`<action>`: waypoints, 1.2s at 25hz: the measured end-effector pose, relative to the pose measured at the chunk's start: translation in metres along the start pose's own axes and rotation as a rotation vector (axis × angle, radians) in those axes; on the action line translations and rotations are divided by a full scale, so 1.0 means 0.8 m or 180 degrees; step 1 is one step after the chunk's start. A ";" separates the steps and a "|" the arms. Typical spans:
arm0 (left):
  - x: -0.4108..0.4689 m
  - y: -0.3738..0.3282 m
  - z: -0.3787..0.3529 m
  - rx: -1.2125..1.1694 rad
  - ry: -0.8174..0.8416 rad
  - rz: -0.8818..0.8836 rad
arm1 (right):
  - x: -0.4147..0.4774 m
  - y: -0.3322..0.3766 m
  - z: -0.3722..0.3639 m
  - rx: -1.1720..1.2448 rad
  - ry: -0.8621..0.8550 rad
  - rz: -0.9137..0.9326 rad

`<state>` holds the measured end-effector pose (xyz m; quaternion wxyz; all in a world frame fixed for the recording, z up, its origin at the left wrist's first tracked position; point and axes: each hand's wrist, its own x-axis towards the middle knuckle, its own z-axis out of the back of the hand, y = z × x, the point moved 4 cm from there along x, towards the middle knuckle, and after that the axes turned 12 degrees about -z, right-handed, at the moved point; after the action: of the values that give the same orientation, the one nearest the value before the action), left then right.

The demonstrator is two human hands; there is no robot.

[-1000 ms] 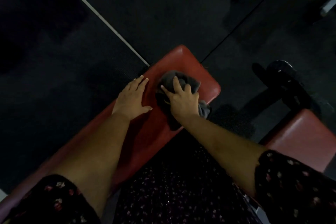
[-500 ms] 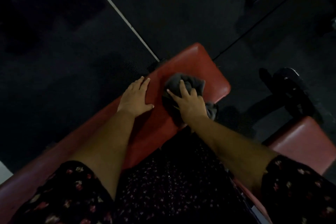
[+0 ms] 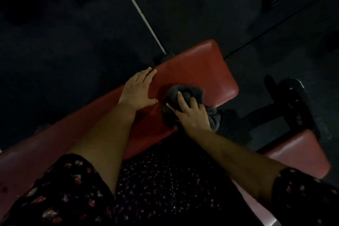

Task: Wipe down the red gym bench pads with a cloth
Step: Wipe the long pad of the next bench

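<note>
We see the right hand (image 3: 192,113) pressed down on a crumpled grey cloth (image 3: 185,95), fingers spread and curled over the bunched fabric so that the cloth is pinned between palm and pad; one end of the cloth trails out past the wrist side and droops over the near edge of the pad. The left hand (image 3: 138,91) lies flat and open just beside it, palm down on the same surface, fingers together and pointing towards the far edge, thumb stretched out towards the cloth without touching it; it has hold of nothing. Both hands rest on the red bench pad (image 3: 207,66), which runs diagonally from the lower left up to a rounded end at the centre right, its vinyl catching a dull shine beyond the cloth. Both forearms are bare, coming out of dark floral sleeves (image 3: 69,189), and the same floral fabric covers the lap between them. A second red pad (image 3: 297,154) sits at the lower right, apart from the first, with a black frame piece (image 3: 291,102) standing between the two. Around everything lies a dark floor (image 3: 64,51), crossed by a thin pale line (image 3: 139,11) that runs down to the far side of the bench.
</note>
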<state>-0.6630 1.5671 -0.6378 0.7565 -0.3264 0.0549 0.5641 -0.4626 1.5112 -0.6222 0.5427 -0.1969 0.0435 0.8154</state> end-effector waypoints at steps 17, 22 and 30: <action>-0.032 0.015 -0.010 -0.0040 0.0159 0.0312 | 0.027 0.011 0.020 -0.0202 0.0199 0.0809; -0.045 0.019 -0.015 0.0225 0.0065 0.0300 | -0.013 0.003 0.004 -0.0109 0.0218 0.0486; -0.119 0.070 -0.033 0.0758 0.0225 -0.0401 | -0.005 0.027 0.008 0.0525 0.0973 -0.0586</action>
<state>-0.7392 1.4829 -0.6393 0.8214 -0.2568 0.1274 0.4931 -0.4825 1.5007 -0.6178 0.6164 -0.2764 0.1738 0.7165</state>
